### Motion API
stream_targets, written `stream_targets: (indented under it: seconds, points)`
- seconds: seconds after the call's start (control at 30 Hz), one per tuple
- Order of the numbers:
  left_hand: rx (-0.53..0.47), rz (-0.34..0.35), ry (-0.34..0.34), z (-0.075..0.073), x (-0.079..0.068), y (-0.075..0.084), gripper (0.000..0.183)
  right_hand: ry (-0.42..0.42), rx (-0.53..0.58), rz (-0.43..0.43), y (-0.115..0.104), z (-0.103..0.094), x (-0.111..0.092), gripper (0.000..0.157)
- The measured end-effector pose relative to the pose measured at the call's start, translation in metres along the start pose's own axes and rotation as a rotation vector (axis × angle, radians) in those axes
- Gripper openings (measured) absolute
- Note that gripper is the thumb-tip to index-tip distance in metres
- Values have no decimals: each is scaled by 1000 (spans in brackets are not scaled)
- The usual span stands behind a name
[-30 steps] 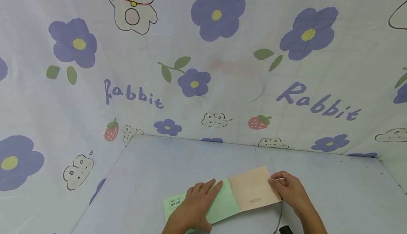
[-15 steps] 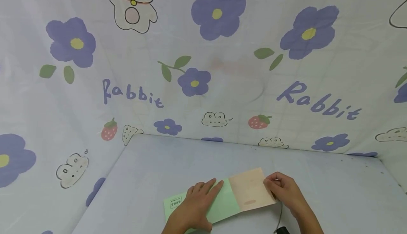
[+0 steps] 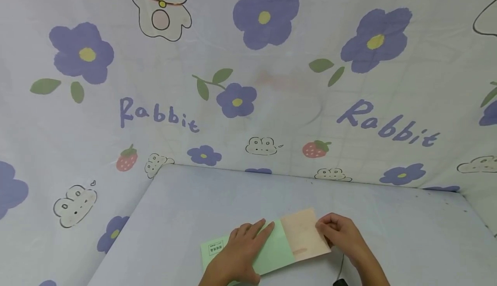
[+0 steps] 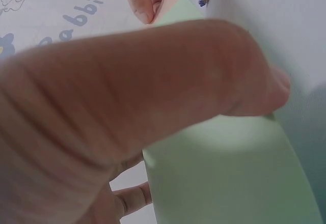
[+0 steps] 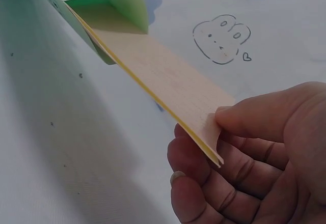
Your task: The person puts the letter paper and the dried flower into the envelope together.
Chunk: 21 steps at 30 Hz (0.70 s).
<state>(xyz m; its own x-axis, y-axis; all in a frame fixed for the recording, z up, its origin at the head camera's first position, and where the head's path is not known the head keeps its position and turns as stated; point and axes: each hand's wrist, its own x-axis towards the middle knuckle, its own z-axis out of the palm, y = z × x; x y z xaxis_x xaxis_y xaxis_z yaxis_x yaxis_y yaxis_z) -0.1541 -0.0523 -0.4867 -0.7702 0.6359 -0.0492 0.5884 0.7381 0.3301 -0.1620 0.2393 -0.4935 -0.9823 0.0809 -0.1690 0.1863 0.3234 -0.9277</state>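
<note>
A light green paper sleeve (image 3: 275, 248) with a printed label lies slanted in the lower middle of the head view. My left hand (image 3: 241, 251) grips it across its width, thumb at the near edge and fingers at the far one. Peach paper sheets (image 3: 304, 235) stick out of the sleeve's right end. Between thumb and fingers, my right hand (image 3: 343, 236) pinches their outer end. The right wrist view shows these thin, layered sheets (image 5: 163, 76) with a yellow edge, running into the open mouth of the sleeve (image 5: 109, 2). The sheets' inner part is hidden inside.
A black object (image 3: 340, 282) with a thin cord (image 3: 341, 266) sits at the bottom edge by the right wrist. The pale tabletop (image 3: 217, 199) meets a printed cloth wall (image 3: 287, 117) behind, and more cloth (image 3: 35, 139) rises at the left.
My right hand has moved left, and the peach sheets have slid further into the green sleeve, so less of them shows. The left hand holds nearly the same place.
</note>
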Motion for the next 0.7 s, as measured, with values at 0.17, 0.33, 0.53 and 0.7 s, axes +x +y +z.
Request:
stream_targets:
  seconds: [0.17, 0.33, 0.53, 0.7]
  points:
    - [9, 14, 13, -1, -1, 2, 125, -32, 3, -13, 0, 2, -1, 16]
    - [28, 22, 24, -3, -3, 4, 122, -49, -12, -26, -1, 5, -3, 16]
    - [33, 23, 20, -4, -4, 6, 122, -74, -22, -53, -4, 7, -5, 17]
    - [34, 17, 4, -2, -3, 6, 123, -113, -15, -78, -3, 9, -5, 18]
